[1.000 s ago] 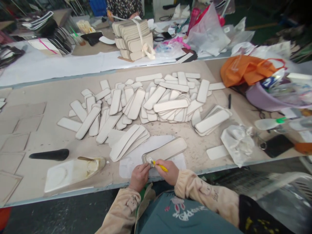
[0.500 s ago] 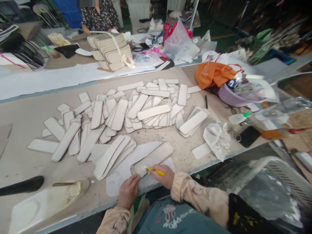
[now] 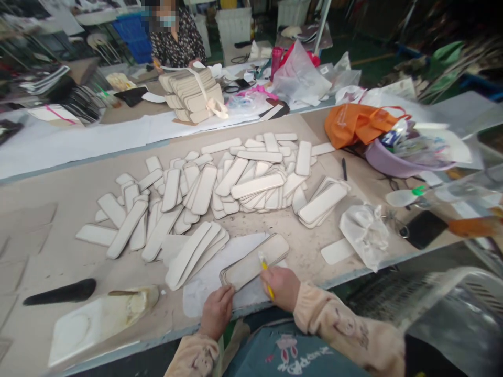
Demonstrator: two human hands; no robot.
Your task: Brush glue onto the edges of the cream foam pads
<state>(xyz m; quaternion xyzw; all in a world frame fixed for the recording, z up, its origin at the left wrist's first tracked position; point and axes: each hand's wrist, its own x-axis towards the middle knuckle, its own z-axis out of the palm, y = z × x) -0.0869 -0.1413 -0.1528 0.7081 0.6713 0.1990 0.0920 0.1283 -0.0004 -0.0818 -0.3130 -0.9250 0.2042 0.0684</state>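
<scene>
My right hand grips a small brush by its yellow handle. Its whitish tip is over a neat stack of long, round-cornered beige strips, at about the middle of the top one; whether it touches cannot be seen. With closed fingers, my left hand pinches the near left end of that stack. A white sheet lies underneath. Just left of it, several similar strips are fanned out. Farther back, many more strips are heaped loosely across the table.
At left lie a cut-open white plastic bottle with a stick in it and a black tapered object. On the right are a white pouch, a dark flat item and a purple basin. Across the table stands a person behind a tied bundle.
The brush has moved up along the top strip, away from my left hand, and its handle has tilted more upright. My left hand keeps its hold. The whole view has shifted.
</scene>
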